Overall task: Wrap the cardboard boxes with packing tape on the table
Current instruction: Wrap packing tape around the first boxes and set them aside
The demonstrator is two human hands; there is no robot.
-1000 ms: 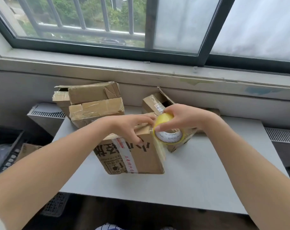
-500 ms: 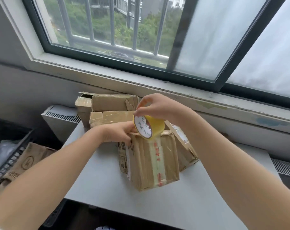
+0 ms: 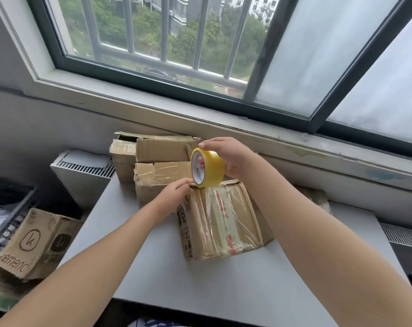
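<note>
A cardboard box [image 3: 221,223] with red print and shiny clear tape over its top lies on the grey table [image 3: 224,284]. My right hand [image 3: 231,156] grips a yellow roll of packing tape [image 3: 208,169] held on edge at the box's far rim. My left hand [image 3: 174,193] pinches the box's far left corner, at the tape's end just below the roll. Two taped boxes [image 3: 162,161] are stacked behind, against the wall.
Part of another box [image 3: 318,197] shows behind my right forearm. A printed cardboard box [image 3: 35,244] sits on the floor to the left, beside a white radiator [image 3: 82,171]. The window sill [image 3: 247,128] runs right behind the table.
The view has tilted up and closer. My right hand has lifted the roll slightly and turned it more upright at the box's far edge. My left hand stays at the box's corner.
</note>
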